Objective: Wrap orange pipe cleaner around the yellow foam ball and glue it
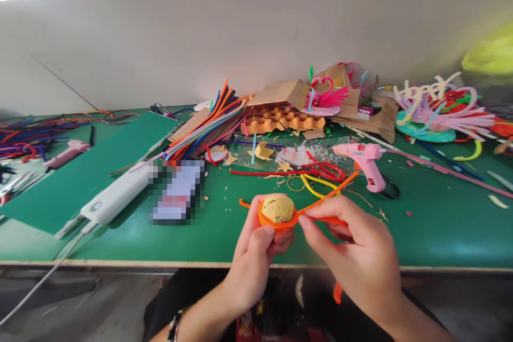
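Observation:
A small tan, rough-surfaced dome sits in my left hand, whose fingers and thumb close around it. An orange pipe cleaner runs around the dome's lower rim, and one length sticks out to the upper right. Just right of the dome, my right hand pinches the orange strand between thumb and fingertips. Another orange end hangs below that hand. What the dome is made of, I cannot tell for sure.
Ahead lie a pink glue gun, red-handled scissors, tan scraps and an egg carton. To the left are a phone, a white power strip and a bundle of pipe cleaners. Pipe-cleaner crafts stand at right.

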`<move>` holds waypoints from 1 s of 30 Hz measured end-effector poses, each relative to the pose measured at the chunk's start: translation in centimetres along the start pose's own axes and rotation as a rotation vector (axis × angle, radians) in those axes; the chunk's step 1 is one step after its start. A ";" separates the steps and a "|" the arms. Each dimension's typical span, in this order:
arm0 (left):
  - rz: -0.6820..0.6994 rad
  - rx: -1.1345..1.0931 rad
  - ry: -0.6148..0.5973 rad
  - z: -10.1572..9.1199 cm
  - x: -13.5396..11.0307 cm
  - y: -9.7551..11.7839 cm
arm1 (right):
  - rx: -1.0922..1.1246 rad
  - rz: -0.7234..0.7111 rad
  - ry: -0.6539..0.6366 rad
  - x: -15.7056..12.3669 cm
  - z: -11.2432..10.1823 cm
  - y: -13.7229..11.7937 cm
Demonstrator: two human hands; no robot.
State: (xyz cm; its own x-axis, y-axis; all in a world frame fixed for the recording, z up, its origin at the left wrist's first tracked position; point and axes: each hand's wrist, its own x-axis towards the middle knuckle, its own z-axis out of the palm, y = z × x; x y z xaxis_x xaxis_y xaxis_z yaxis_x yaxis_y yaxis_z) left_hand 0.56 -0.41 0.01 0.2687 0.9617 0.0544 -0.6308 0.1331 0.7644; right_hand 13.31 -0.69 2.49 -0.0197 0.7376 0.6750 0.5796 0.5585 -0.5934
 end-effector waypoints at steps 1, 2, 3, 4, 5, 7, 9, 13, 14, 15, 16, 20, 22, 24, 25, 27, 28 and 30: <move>-0.004 0.011 0.003 -0.1 0.0 0.0 | 0.007 0.005 0.001 0.0 0.0 0.0; -0.008 0.021 0.006 -0.2 -0.1 0.0 | 0.013 0.008 0.003 0.0 0.0 0.1; -0.012 0.030 0.010 -0.3 -0.1 -0.1 | 0.017 0.009 0.003 0.0 0.1 0.1; -0.016 0.037 0.009 -0.4 -0.1 -0.1 | 0.021 0.011 0.002 0.1 0.1 0.1; -0.021 0.042 0.000 -0.5 0.0 -0.1 | 0.026 0.014 0.000 0.1 0.0 0.1; -0.026 0.050 -0.025 -0.8 0.0 0.0 | 0.027 0.021 -0.009 0.2 0.0 0.1; -0.040 0.058 -0.044 -0.9 0.0 0.1 | 0.017 0.029 -0.022 0.3 0.0 0.0; -0.069 0.063 -0.057 -1.0 -0.1 0.3 | 0.014 0.057 -0.025 0.5 -0.3 -0.2; -0.068 0.065 -0.064 -1.0 -0.1 0.4 | 0.024 0.071 -0.024 0.5 -0.4 -0.2; -0.068 0.067 -0.072 -1.0 0.0 0.3 | 0.038 0.090 -0.026 0.5 -0.5 -0.2; -0.070 0.066 -0.082 -1.0 0.0 0.3 | 0.056 0.110 -0.034 0.5 -0.5 -0.2; -0.084 0.037 -0.135 -0.9 0.2 0.2 | 0.101 0.164 -0.078 0.5 -0.6 -0.1; -0.103 0.025 -0.156 -1.0 0.4 0.2 | 0.103 0.175 -0.091 0.6 -0.6 -0.1; -0.117 0.015 -0.177 -1.1 0.5 0.3 | 0.120 0.195 -0.108 0.7 -0.6 0.0; -0.119 0.011 -0.188 -1.2 0.6 0.4 | 0.139 0.213 -0.120 0.7 -0.6 0.0; -0.116 0.003 -0.210 -1.2 0.7 0.5 | 0.186 0.260 -0.149 0.8 -0.6 0.0; -0.117 0.002 -0.218 -1.2 0.7 0.6 | 0.210 0.283 -0.163 0.8 -0.6 0.0; -0.131 0.003 -0.236 -1.1 0.9 0.7 | 0.249 0.321 -0.188 0.8 -0.6 0.0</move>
State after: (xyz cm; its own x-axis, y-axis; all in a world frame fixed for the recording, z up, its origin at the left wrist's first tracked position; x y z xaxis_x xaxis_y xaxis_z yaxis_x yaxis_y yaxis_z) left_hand -0.43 0.80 -0.12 0.5100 0.8540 0.1031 -0.5775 0.2512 0.7768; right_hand 13.84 -0.31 3.31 -0.0318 0.9318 0.3615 0.3671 0.3472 -0.8629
